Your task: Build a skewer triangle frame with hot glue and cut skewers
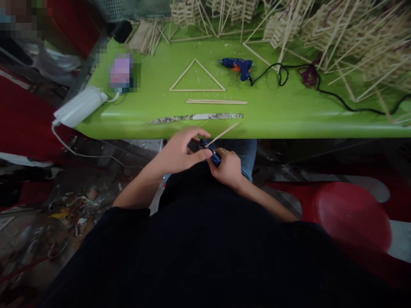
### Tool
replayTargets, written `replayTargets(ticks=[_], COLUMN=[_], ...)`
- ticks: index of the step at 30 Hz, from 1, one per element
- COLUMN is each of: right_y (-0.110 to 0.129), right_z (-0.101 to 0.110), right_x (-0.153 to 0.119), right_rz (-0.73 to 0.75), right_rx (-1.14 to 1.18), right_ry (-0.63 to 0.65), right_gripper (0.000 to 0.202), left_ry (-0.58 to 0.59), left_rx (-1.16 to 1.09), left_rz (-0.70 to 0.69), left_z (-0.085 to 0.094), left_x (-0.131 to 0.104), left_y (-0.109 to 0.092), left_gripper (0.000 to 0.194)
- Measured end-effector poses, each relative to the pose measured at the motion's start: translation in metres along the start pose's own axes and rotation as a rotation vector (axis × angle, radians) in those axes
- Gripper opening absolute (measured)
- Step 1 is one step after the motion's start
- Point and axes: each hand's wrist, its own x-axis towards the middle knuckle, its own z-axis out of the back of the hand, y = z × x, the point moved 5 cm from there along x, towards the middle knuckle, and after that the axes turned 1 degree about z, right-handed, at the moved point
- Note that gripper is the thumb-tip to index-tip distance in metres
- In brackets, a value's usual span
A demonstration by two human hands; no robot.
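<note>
My right hand (227, 167) is closed around a blue-handled cutting tool (215, 160), which looks like pliers or clippers, just below the table's front edge. A thin wooden stick (223, 133) slants up and right from the tool's head, over the edge. My left hand (183, 150) curves around the tool's head with thumb and forefinger apart. Its thumb tip lies close to the tool; whether it touches is unclear, and its other fingers are partly hidden. Beyond my hands, a flat mottled strip (199, 116), loose sticks (216, 102) and a stick triangle (197, 90) lie on the table.
A blue glue gun (237, 65) with a black cord lies on the green table (154, 98). Woven stick pieces (337, 38) crowd the back right. At left are a bundle of sticks (146, 36) and a white power strip (80, 107). A red stool (353, 216) stands right.
</note>
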Motion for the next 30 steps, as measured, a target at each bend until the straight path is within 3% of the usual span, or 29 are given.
replayTargets(ticks=[4,13,20,30], right_y=[-0.002,-0.002,-0.002,0.013], right_z=[-0.002,-0.002,0.0,0.022], right_x=[-0.001,0.001,0.013,0.028], right_rz=[0.002,-0.006,-0.062,-0.092], right_rx=[-0.04,-0.124,-0.194,-0.272], right_ry=[-0.015,-0.01,-0.008,-0.042], right_gripper=[0.014,0.022,0.027,0.037], left_ry=[-0.086,-0.292,-0.325,-0.372], left_rx=[0.157,0.267,0.176,0.042], left_rz=[-0.13,-0.109,-0.087,-0.148], left_z=[-0.022,-0.04,-0.037,-0.019], left_x=[0.0,-0.003,0.011,0.021], left_y=[-0.012,-0.011,-0.003,-0.017], left_gripper=[0.019,0.018,0.018,0.021])
